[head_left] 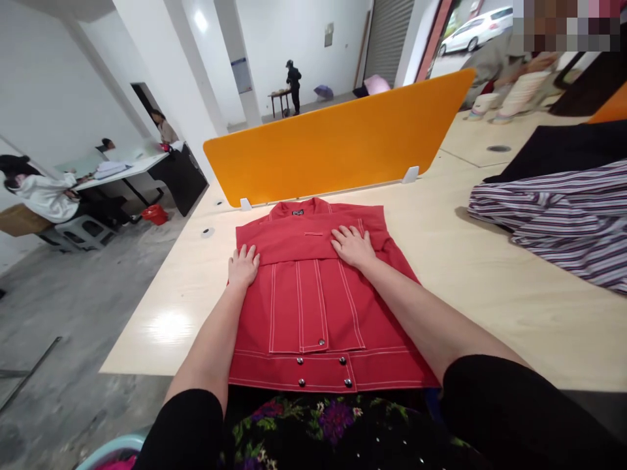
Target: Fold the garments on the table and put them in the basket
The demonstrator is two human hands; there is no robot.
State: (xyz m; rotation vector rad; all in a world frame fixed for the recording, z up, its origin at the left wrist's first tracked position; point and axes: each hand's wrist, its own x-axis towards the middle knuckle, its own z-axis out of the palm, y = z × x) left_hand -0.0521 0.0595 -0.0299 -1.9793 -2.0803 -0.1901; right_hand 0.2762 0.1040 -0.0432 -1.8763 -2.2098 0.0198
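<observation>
A red jacket (289, 307) with white stitching lies on the pale wooden table, its collar toward the orange divider and its snap-buttoned waistband at the near edge. Across its upper part runs a folded layer of red cloth, likely a sleeve. My left hand (243, 266) rests flat on the jacket's left side, fingers stretched out. On the upper right part of the cloth, my right hand (353, 246) lies flat with its fingers spread. Neither hand grips anything.
An orange divider (337, 140) stands along the table's back. Striped cloth (563, 215) and black cloth (563, 147) lie at the right. Stacked paper cups (522, 94) stand near another person at the far right. A basin (115, 450) sits at lower left.
</observation>
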